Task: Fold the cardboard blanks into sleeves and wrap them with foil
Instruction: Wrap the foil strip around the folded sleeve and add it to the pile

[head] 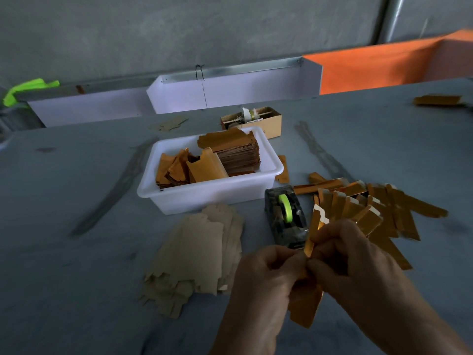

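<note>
Pinching one gold foil sleeve point(312, 242) between them, left hand point(266, 278) and right hand point(350, 254) meet above the table point(76, 252); no legible writing anywhere.

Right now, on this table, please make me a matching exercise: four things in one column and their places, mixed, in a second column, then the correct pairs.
Things:
1. tape dispenser
2. plain cardboard blanks
3. white tub
4. gold sleeve

Places:
A. pinched between the left hand and the right hand
B. lying in a loose pile on the table, left of the hands
C. standing between the tub and the pile of finished sleeves
D. behind the plain blanks, holding gold pieces

Pairs: 1-C, 2-B, 3-D, 4-A
</note>
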A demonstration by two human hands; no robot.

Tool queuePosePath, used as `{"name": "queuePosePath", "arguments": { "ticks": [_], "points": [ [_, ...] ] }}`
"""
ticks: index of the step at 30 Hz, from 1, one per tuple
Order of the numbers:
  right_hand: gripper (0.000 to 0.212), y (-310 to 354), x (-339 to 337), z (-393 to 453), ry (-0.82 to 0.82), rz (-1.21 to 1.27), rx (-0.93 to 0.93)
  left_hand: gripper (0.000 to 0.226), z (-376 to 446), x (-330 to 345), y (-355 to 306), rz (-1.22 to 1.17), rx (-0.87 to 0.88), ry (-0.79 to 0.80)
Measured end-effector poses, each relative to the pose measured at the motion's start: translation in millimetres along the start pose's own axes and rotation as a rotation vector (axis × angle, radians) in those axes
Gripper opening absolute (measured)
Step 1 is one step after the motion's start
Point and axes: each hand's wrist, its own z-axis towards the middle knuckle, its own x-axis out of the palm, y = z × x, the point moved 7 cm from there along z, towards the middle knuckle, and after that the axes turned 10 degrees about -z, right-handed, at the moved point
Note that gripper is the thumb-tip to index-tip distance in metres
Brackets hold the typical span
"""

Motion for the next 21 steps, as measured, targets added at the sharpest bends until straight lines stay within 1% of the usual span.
{"name": "queuePosePath", "arguments": {
  "ticks": [3, 5, 7, 9, 13, 15, 16, 18, 19, 21],
  "points": [
    [0.03, 4.3, -1.3, -0.9, 0.001, -0.064, 0.011, 0.013, 1.3, -1.1, -0.5, 0.006, 0.06, -0.066],
    [0.025, 7.7, -3.1, -2.6, -0.004, -0.154, 0.029, 0.017, 0.9, -1.1, -0.5, 0.041, 0.125, -0.129],
    [0.023, 12.0, -5.0, -5.0, -0.028, -0.263, 0.044, 0.02, -2.7, -1.7, -2.3, 0.158, 0.239, -0.203],
    [0.028, 15.2, -5.3, -5.8, -0.051, -0.331, 0.053, 0.015, -9.6, 0.8, -6.0, 0.277, 0.376, -0.244],
    [0.04, 13.1, -5.1, -3.4, -0.045, -0.392, 0.106, 0.013, -16.4, -6.9, -8.1, 0.244, 0.525, -0.329],
    [0.046, 5.5, -5.6, -2.6, -0.059, -0.303, 0.113, 0.01, -17.8, -9.3, -11.8, 0.229, 0.556, -0.342],
    [0.047, 1.4, -2.9, -2.4, -0.043, -0.181, 0.112, 0.007, -18.3, -8.5, -13.4, 0.247, 0.562, -0.332],
    [0.047, -5.6, 9.2, -2.0, 0.047, 0.113, 0.145, 0.005, -17.5, -5.9, -13.2, 0.282, 0.537, -0.298],
    [0.045, -8.9, 17.0, -2.3, 0.097, 0.222, 0.171, 0.005, -16.8, -5.8, -12.0, 0.285, 0.508, -0.282],
    [0.031, -14.6, 28.6, -2.9, 0.164, 0.335, 0.224, 0.01, -12.7, -8.3, -7.0, 0.278, 0.415, -0.253]
  ]
}}
